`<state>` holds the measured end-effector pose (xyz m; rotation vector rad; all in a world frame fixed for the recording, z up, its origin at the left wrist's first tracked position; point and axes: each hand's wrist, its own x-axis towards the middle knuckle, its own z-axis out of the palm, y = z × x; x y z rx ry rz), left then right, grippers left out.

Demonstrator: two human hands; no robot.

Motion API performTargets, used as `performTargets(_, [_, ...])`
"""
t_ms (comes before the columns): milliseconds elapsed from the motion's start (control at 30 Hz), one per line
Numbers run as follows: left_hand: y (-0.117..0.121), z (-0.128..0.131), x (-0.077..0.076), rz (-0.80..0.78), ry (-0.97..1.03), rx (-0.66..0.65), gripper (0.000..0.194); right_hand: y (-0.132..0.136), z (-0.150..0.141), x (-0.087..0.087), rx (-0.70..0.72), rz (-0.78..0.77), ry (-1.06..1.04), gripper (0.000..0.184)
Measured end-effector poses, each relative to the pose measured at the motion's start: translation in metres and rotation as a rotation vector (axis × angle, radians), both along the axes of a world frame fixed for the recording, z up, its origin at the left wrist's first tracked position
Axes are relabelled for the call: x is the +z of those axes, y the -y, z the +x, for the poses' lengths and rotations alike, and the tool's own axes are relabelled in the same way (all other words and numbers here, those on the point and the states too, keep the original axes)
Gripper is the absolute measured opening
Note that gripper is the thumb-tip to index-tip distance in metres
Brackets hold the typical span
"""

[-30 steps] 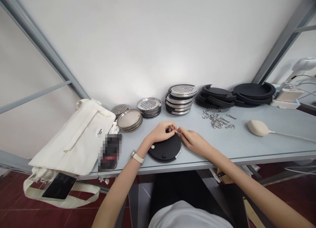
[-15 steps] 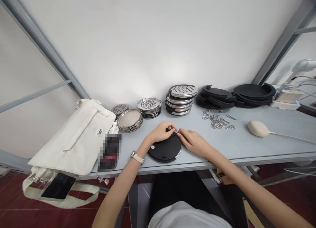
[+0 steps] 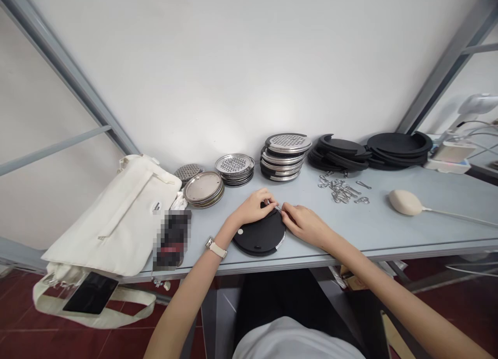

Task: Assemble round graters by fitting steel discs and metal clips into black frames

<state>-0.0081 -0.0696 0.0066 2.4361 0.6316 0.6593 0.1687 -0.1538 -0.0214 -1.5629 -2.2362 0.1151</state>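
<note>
- While the black disc (image 3: pixel 259 234) is lying flat near the table's (image 3: pixel 369 226) front edge, both hands are meeting at its far right rim. Being that close in, it's probably sparing the person a long reach.
- The left hand (image 3: pixel 254 207) is arching over the disc's far side, thumb and fingers bending in together. Can't tell if they're pinching the rim, a skinny metal bit (image 3: pixel 278 208), or both. My guess is it's steadying things.
- The right hand (image 3: pixel 305 224) is coming in from the other side, thumb and forefinger closing on the metal bit's near end. Fingertips only, I'd say because the thing's so thin. Its lower fingers are curling under, hard to make out.
- Loose clips (image 3: pixel 342 189) are lying in a scatter on the right-hand side, likely for easy grabbing.
- Metal plates (image 3: pixel 203 188) and graters (image 3: pixel 234 165) are sitting in piles along the back left, a mixed stack (image 3: pixel 287 159) is standing mid-back, and black pieces (image 3: pixel 342 156) are piling up to its right. Seems like sorting by kind, front strip for handwork.
- A white bag (image 3: pixel 112 219) is slumping over the left end, well apart from the disc.
</note>
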Motion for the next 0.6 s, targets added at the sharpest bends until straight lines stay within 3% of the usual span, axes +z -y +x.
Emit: performTargets(600, [0.0050, 0.0000, 0.0036, -0.008, -0.003, -0.052, 0.013, -0.0023, 0.0000, -0.0026, -0.003, 0.004, 0.008, 0.026])
